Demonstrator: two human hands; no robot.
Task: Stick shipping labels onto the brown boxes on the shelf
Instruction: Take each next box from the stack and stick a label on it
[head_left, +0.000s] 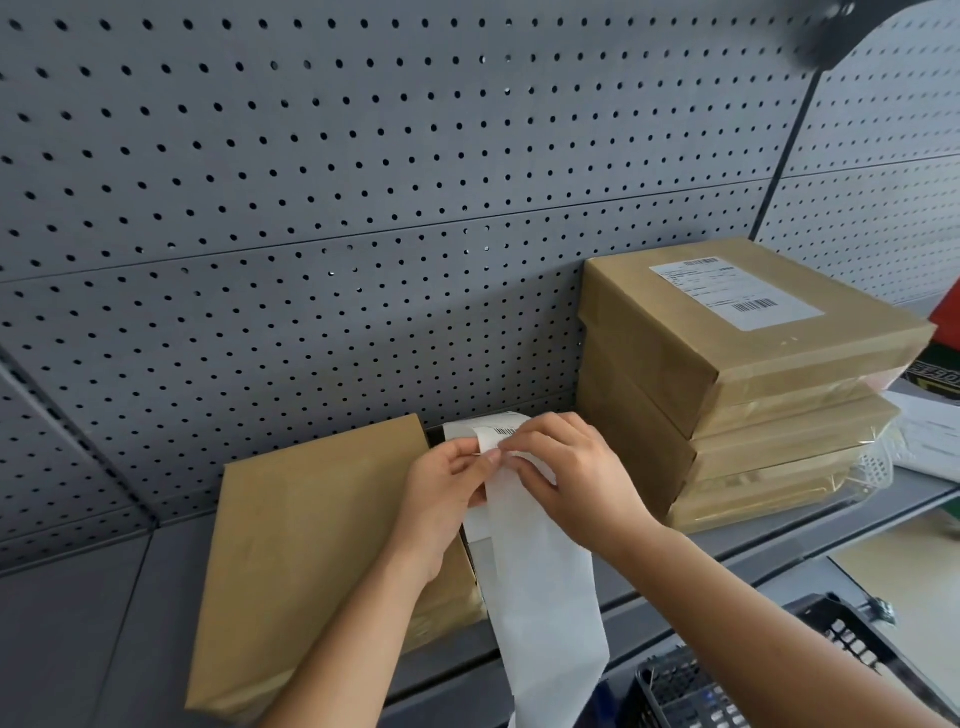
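White label (492, 432) pinched at its top edge by thumb and fingers of both left hand (445, 486) and right hand (574, 470), just beside the bare brown box (311, 530) lying flat on the shelf (78, 629). Peel slowly off the backing strip (543, 597) hanging below, keep the sticky face off skin, then lay square on that box and smooth outward, like the one already on the top of the stack (727, 395) at right. Black basket (857, 636) low right, contents too blurred to name.
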